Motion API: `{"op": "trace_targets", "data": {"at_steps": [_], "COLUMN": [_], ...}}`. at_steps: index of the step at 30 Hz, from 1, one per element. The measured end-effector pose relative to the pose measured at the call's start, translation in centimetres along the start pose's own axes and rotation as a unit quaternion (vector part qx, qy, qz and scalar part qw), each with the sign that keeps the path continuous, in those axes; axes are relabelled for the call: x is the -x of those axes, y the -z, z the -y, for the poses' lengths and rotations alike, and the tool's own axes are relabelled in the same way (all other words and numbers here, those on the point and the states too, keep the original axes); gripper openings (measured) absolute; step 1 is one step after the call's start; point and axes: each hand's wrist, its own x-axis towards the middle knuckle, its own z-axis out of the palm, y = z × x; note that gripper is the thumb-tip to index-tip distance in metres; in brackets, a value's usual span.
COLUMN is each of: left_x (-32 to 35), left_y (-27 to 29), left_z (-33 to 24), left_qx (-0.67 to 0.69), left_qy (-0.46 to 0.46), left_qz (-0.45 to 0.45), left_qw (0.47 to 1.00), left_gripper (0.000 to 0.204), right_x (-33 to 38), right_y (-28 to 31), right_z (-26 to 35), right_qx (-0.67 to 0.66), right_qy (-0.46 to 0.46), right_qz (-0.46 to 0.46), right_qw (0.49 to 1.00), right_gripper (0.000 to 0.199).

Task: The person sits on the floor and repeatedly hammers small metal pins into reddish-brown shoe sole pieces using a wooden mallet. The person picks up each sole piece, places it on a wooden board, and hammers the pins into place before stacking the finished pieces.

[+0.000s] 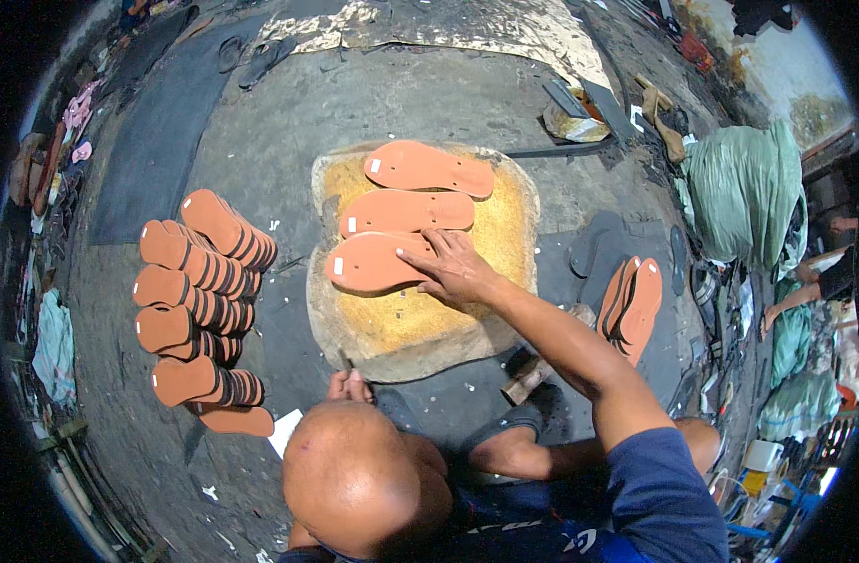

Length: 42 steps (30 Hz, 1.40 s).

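Three orange-brown sandal soles lie in a row on a yellow-topped slab [354,333]: a far sole [425,169], a middle sole [401,212] and a near sole [368,263]. Each has a white label at one end, and dark strap holes show in them. My right hand [458,270] rests with spread fingers on the near sole, toward its right end. By the slab's near left edge my left hand [351,386] is closed round a short dark rod [345,360]. The rod's lower part is hidden in the fingers.
Stacks of matching soles [181,286] stand on the floor at left; a few more soles [631,300] lean together at right. Near my right knee lies a wooden mallet-like piece [531,380]. Green sacks [744,192] and clutter line the right wall.
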Motion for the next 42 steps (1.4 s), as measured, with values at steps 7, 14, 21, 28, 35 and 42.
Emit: {"op": "trace_targets", "data": {"at_steps": [7,14,21,28,35,42], "left_x": [-7.1,-7.6,-7.2,-7.3,-6.5,-6.7], "left_y": [-4.0,-5.7,-5.7,-5.2,-6.7,-5.6], "left_z": [-1.5,1.2,-0.1,-0.8,-0.3,-1.4], "left_qx": [0.001,-0.03,-0.066,-0.014,-0.045,-0.059], "left_qy": [-0.241,-0.288,-0.298,-0.253,-0.281,-0.27], "left_qz": [0.046,0.05,0.054,0.058,0.073,0.042], "left_qw": [0.97,0.956,0.951,0.966,0.956,0.96], "left_gripper": [0.014,0.015,0.017,0.017,0.018,0.019], "right_x": [-3.9,-5.0,-9.1,-5.0,23.1,17.9], "right_y": [3.3,1.1,3.7,3.6,5.4,4.6], "right_z": [-0.7,-6.2,-10.9,-9.4,-13.7,-13.0], "right_qx": [-0.112,-0.021,0.073,-0.017,-0.023,0.25], "right_qy": [-0.039,0.034,-0.156,-0.3,-0.688,-0.449], "right_qz": [0.057,-0.064,-0.024,-0.14,-0.16,-0.097], "right_qw": [0.991,0.997,0.985,0.943,0.708,0.852], "right_gripper": [0.076,0.086,0.104,0.094,0.102,0.087]}}
